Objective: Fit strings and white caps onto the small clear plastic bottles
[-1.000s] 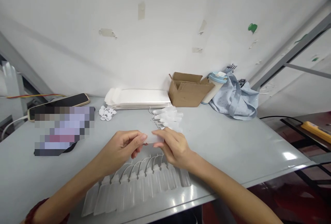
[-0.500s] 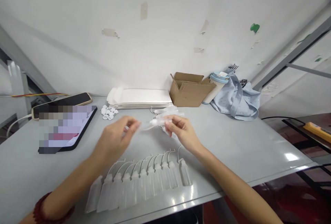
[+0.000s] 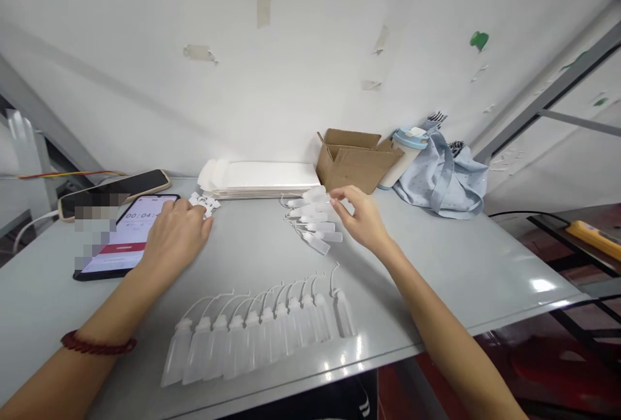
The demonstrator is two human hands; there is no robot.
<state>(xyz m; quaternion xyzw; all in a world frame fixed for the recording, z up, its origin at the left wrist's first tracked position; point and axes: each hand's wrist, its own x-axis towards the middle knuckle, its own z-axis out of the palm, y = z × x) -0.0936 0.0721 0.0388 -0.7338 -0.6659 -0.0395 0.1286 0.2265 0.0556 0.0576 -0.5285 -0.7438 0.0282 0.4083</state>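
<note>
My left hand (image 3: 177, 231) has come down at the pile of small white caps (image 3: 210, 204), over the edge of a phone. Its thumb stands apart from the bent fingers, whose tips are partly hidden. My right hand (image 3: 363, 221) pinches the end of a small translucent plastic bottle (image 3: 316, 193) with thumb and index finger. That bottle lies at the back of a loose group of several like it (image 3: 313, 217), their thin white tubes pointing left. Nearer me, a row of similar bottles (image 3: 252, 339) lies side by side, tubes pointing away; one bottle (image 3: 343, 315) lies slightly apart at the right end.
A phone with a timer (image 3: 121, 261) and a second phone on a cable (image 3: 116, 190) lie at left. Flat white boxes (image 3: 272, 177), an open cardboard box (image 3: 361, 167), a lidded cup (image 3: 405, 154) and a blue cloth bag (image 3: 439, 180) stand along the wall.
My left hand has moved left and away from me to the caps. My right hand has moved slightly right and back, and the bottle it held is now down with the group.
</note>
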